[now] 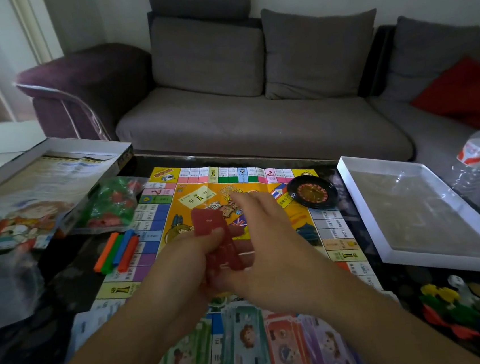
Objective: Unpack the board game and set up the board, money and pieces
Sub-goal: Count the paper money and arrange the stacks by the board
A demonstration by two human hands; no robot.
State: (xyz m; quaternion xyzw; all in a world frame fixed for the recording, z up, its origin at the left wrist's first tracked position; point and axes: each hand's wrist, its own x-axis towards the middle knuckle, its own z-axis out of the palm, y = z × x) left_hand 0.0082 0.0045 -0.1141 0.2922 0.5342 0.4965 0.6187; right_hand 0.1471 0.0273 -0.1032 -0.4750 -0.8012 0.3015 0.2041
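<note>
Nearest the camera, fanned rows of pastel paper play-money notes (pixel 250 349) lie overlapping along the near edge of the unfolded, brightly printed paper game board (pixel 335 231), which is spread flat on the dark glossy surface (pixel 65 277). Above the notes the left hand (pixel 182 265) grips a small stack of dark red cards (pixel 218 237), its thumb and fingers (pixel 217 234) clamped on the stack, one card tilted up and away from the rest. The right hand (pixel 268 238) reaches over the stack with its fingers straight and slightly apart, touching the cards from the far side; it seems to be dealing or squaring them.

The likeliest slip, as I judge it, is the raised card sliding free and dropping among the notes, or either forearm dragging across the loose fan and scattering it. The board is only creased paper, so a sweep of the wrist could also shift it and disturb the small black roulette wheel (pixel 312 190) standing on its far right corner.

At the left, a bundle of orange, green, blue and red plastic sticks (pixel 115 251) rests partly on the board's edge, with a clear bag of green and red pieces (pixel 113 204) just beyond. At the right, the white box tray (pixel 352 187) lies beside the board, and loose coloured tokens (pixel 453 304) sit near the surface's corner, where a nudge might knock them off.
</note>
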